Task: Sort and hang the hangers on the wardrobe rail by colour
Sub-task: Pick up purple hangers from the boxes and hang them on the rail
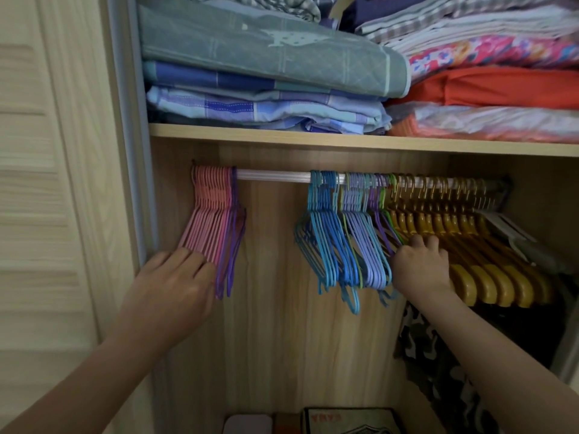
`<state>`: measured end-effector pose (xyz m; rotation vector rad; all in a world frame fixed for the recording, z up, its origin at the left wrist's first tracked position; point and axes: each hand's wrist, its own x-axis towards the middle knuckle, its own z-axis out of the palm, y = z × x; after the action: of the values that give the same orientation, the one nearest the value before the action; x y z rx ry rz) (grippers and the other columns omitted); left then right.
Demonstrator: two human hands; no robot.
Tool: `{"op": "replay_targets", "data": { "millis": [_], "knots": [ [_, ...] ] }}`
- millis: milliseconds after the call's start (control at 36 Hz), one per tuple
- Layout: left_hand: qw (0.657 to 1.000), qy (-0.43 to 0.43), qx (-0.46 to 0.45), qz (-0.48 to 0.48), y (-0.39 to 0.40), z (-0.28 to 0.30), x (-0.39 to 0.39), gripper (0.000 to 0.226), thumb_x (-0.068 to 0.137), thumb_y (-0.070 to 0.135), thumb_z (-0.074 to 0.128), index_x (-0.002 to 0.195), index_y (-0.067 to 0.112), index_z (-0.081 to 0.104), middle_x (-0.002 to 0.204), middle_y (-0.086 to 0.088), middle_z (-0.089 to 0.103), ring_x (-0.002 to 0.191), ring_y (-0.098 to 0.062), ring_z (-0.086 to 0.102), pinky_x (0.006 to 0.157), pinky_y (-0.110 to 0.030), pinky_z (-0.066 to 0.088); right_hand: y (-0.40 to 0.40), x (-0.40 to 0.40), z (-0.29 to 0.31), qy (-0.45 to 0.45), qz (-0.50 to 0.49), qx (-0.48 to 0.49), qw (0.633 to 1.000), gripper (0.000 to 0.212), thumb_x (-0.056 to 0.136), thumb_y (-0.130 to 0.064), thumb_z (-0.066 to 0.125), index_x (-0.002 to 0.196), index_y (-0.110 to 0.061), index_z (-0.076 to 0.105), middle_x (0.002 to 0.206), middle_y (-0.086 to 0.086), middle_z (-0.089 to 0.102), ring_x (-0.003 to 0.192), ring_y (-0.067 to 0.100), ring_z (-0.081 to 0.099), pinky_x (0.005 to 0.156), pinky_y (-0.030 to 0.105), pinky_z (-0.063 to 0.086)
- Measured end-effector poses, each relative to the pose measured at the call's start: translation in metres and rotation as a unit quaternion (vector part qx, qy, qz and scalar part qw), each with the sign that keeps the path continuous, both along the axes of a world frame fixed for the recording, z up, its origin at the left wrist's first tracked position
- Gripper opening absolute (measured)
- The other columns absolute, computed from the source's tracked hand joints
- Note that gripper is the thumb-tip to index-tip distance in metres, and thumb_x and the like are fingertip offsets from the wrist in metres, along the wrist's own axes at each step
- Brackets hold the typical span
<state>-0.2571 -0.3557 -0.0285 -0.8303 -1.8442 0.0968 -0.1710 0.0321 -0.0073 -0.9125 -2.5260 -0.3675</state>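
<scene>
Up on the wardrobe rail [272, 176], a pale ribbed bar under the shelf [344, 140], the hangers sit in colour bunches. At the far left end hang the pink hangers [206, 220], packed tight, with a few purple hangers [232, 245] against their right side. A bare stretch of rail separates these from the next bunch. Then come the blue hangers [324, 242], the lilac hangers [366, 242], a couple of darker purple and green ones just beside them, and after those the yellow hangers [488, 261], thick and wooden-looking with gold hooks, filling the rail to its right end.

The left hand [175, 286] lies against the lower edge of the pink bunch with its fingers fairly straight and together, touching them; no grasp is visible. The right hand [421, 264] reaches into the seam between the lilac and yellow bunches, knuckles up and fingers curled in among the hangers; whether it actually grips one cannot be told, since the fingertips are hidden.

Above, the shelf holds folded bedding [266, 67]: green-grey quilted and blue checked pieces on the left, striped, floral and orange ones on the right. Below the yellow hangers a camouflage-patterned garment [438, 355] hangs in the dark.
</scene>
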Motion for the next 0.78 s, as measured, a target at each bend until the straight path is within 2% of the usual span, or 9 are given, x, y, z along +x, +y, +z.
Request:
{"op": "replay_targets", "data": {
  "millis": [194,250,361,472,778],
  "knots": [
    [1.0,0.005,0.001,-0.003,0.0,0.0,0.0,0.016,0.087,0.017,0.05,0.073,0.014,0.057,0.073,-0.01,0.055,0.072,-0.034,0.056,0.068,-0.046,0.043,-0.003,0.003,0.002,0.017,0.003,-0.028,0.999,0.02,0.092,-0.03,0.056,0.103,-0.017,0.065,0.128,0.009,0.048,0.122,0.034,0.038,0.099,0.047,0.042],
    [1.0,0.006,0.002,-0.003,0.0,0.0,0.0,0.016,0.087,0.017,0.05,0.073,0.014,0.057,0.073,-0.01,0.055,0.072,-0.034,0.056,0.067,-0.046,0.043,-0.004,0.008,0.0,0.048,0.01,-0.004,0.999,0.019,0.093,-0.029,0.056,0.102,-0.014,0.064,0.123,0.011,0.051,0.118,0.034,0.043,0.095,0.047,0.045],
    [1.0,0.009,-0.001,-0.005,0.0,0.0,0.0,0.015,0.086,0.017,0.051,0.073,0.014,0.057,0.073,-0.01,0.055,0.071,-0.034,0.056,0.067,-0.045,0.042,-0.004,0.02,-0.008,0.136,0.034,0.097,0.985,0.011,0.085,-0.019,0.069,0.082,-0.009,0.066,0.099,0.012,0.058,0.098,0.035,0.049,0.077,0.048,0.05],
    [1.0,0.01,-0.003,-0.008,0.0,0.0,0.0,0.012,0.085,0.016,0.055,0.073,0.013,0.057,0.073,-0.01,0.056,0.071,-0.033,0.056,0.066,-0.044,0.04,0.003,0.027,-0.011,0.184,0.061,0.129,0.972,0.015,0.09,-0.017,0.064,0.078,-0.009,0.068,0.093,0.01,0.061,0.094,0.033,0.051,0.072,0.044,0.05],
    [1.0,0.007,-0.001,-0.013,0.001,0.0,0.0,0.012,0.085,0.015,0.054,0.073,0.014,0.056,0.073,-0.01,0.054,0.071,-0.035,0.055,0.066,-0.046,0.04,0.003,0.029,-0.008,0.163,0.071,0.109,0.978,0.017,0.091,-0.022,0.067,0.079,-0.011,0.071,0.094,0.01,0.061,0.092,0.034,0.053,0.07,0.043,0.051]
  ]
}}
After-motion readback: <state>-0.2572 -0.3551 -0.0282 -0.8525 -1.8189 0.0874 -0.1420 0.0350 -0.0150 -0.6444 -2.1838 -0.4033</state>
